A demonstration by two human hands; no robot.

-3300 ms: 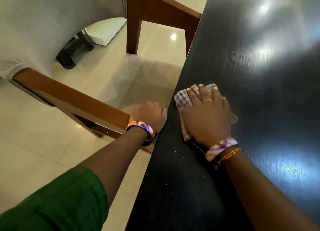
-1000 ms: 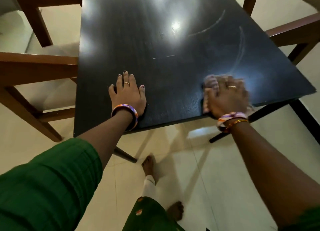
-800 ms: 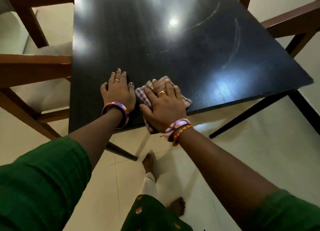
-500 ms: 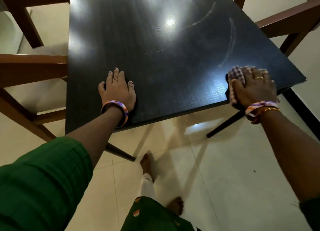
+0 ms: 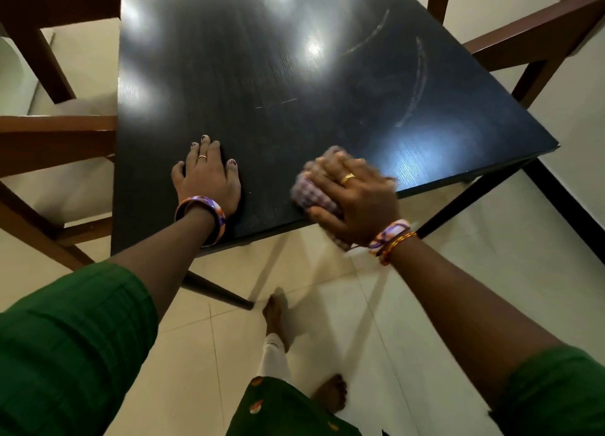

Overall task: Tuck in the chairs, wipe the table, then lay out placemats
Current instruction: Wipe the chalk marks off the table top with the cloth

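Note:
The black table fills the upper middle of the head view, with curved wipe streaks on its right part. My left hand rests flat on the top near the front edge, fingers straight. My right hand lies over a bunched checkered cloth at the front edge, to the right of the left hand. Fingers and thumb curl round the cloth. The right hand is blurred by motion. No placemats are in view.
A brown wooden chair with a pale seat stands against the table's left side. Another chair stands at the right side. A dark table leg slants over the pale tiled floor near my bare feet.
My right hand has swept the cloth from the table's front right corner leftward along the front edge, toward my left hand. The left hand has stayed flat in place.

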